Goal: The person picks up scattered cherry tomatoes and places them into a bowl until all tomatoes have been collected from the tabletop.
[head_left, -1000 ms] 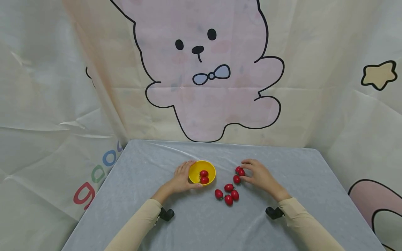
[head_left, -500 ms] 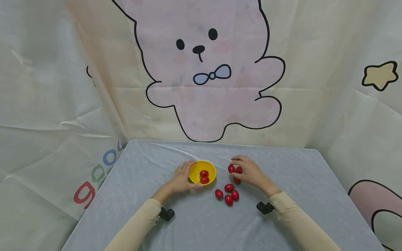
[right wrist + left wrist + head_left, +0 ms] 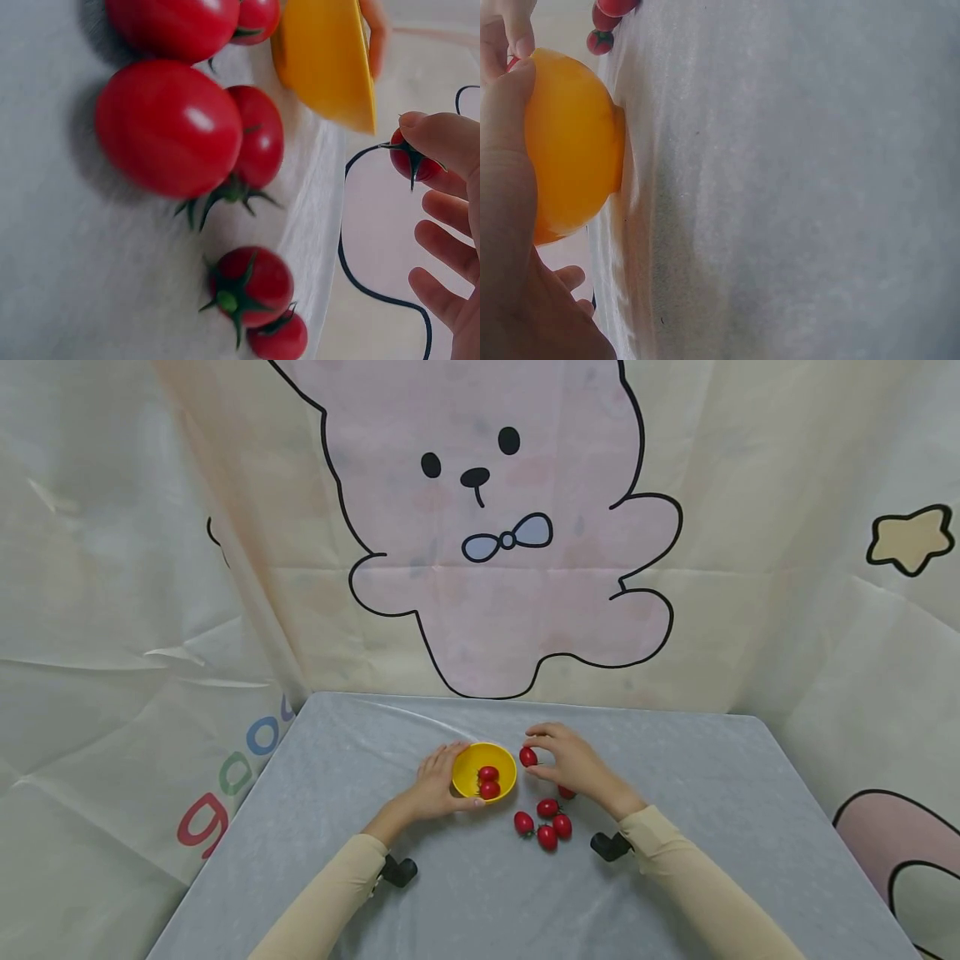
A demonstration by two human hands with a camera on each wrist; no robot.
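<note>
My left hand (image 3: 432, 789) holds a yellow bowl (image 3: 463, 767) by its left side, thumb at the near rim and fingers at the far rim. Two red cherry tomatoes (image 3: 488, 790) lie inside the bowl. Between thumb and fingertips, my right hand (image 3: 576, 767) pinches another cherry tomato (image 3: 528, 757) just right of the bowl's rim. The right wrist view shows that held tomato (image 3: 427, 171) with its green calyx, raised above the cloth, the other fingers spread below. In the left wrist view the bowl's outer wall (image 3: 570, 142) stands on the table.
Several cherry tomatoes (image 3: 547, 837) lie in a loose group on the grey tablecloth (image 3: 465, 893), right and near of the bowl. Another tomato (image 3: 566, 792) is partly hidden beneath the right hand. A printed curtain (image 3: 480, 643) rises behind the table.
The right hand has picked up a cherry tomato from the far right of the group and carried it left toward the bowl. The left hand and bowl have stayed in place.
</note>
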